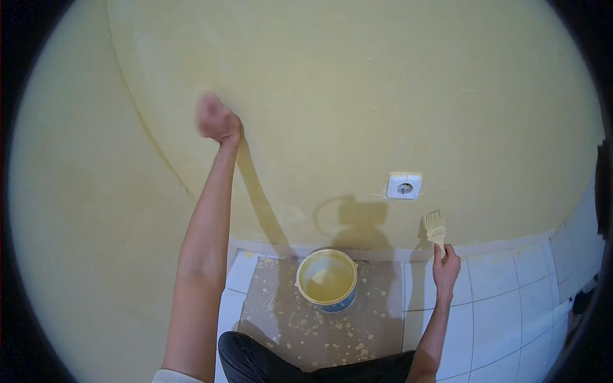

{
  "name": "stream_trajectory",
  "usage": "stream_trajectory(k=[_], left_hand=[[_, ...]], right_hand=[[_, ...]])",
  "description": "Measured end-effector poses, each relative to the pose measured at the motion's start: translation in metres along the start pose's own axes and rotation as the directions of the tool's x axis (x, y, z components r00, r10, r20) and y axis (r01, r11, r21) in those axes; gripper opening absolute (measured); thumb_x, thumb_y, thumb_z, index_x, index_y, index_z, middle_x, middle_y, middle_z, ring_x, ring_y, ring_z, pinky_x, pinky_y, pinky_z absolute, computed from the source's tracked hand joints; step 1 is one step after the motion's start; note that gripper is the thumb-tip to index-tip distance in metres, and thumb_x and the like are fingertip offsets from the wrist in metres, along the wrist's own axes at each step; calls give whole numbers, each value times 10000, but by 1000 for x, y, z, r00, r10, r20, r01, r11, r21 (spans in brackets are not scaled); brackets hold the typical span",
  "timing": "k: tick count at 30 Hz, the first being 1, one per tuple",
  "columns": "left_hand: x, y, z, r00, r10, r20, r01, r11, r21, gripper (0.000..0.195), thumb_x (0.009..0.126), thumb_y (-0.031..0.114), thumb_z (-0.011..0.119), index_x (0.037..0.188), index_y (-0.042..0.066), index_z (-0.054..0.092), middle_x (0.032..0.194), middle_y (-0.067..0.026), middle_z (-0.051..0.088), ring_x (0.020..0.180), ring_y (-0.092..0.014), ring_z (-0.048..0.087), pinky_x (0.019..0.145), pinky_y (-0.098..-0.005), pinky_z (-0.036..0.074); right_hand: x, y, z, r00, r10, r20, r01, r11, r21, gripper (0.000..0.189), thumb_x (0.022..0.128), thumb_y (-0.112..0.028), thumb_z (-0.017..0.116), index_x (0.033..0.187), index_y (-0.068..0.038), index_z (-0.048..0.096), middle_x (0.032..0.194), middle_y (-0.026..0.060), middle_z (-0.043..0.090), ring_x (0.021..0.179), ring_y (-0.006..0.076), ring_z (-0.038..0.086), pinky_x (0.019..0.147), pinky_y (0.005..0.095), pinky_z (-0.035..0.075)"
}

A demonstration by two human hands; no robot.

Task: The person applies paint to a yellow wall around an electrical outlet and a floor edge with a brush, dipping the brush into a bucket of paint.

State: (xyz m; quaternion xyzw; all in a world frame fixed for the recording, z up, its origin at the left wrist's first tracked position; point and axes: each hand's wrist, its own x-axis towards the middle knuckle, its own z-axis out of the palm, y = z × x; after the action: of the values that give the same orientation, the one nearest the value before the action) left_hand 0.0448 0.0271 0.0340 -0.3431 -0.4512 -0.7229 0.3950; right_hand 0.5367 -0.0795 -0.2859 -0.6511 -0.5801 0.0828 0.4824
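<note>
My right hand (446, 268) grips a flat paintbrush (435, 225) by its handle. Its bristles, coated in pale yellow paint, point up close to the lower part of the yellow wall (306, 119); whether they touch it I cannot tell. Higher up on the left, my left hand (215, 117) is raised before the wall, blurred, with its fingers looking curled and partly hidden. Nothing shows in it, and its contact with the wall is unclear. Between and below both hands stands a paint bucket (352, 268) with a blue outside and yellow paint inside.
A white wall socket (404, 185) sits above and left of the brush. Under the bucket lies a paint-spattered brown sheet (311, 344) on white floor tiles (493, 316). A pale skirting strip (498, 244) edges the wall. My knees in dark trousers (258, 356) are bent at the bottom.
</note>
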Motion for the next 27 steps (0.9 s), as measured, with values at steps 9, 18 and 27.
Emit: stream_trajectory(k=[9,18,27], left_hand=[[-1,-2,-1,992,91,87,-105,978,180,337,973,259,416,717,53,493,679,-104,539,650,-309,545,568,-450,386],[0,2,-4,993,82,83,-96,979,177,306,964,256,421,721,90,503,682,-67,538,668,-262,553,566,-416,406],[4,0,-8,990,114,79,-124,984,128,262,937,233,460,708,120,518,667,-28,543,662,-229,561,535,-397,415]], right_hand=[[-3,-22,-9,999,-16,-30,19,996,84,248,919,-246,651,859,-6,637,534,158,522,416,230,430,465,391,345],[-28,-54,17,976,-28,216,30,1000,-4,286,844,-304,702,885,-26,654,600,165,596,481,307,559,507,411,434],[-35,-133,35,857,-122,501,245,951,-187,319,855,-329,647,986,-38,661,802,225,677,787,412,663,697,496,520]])
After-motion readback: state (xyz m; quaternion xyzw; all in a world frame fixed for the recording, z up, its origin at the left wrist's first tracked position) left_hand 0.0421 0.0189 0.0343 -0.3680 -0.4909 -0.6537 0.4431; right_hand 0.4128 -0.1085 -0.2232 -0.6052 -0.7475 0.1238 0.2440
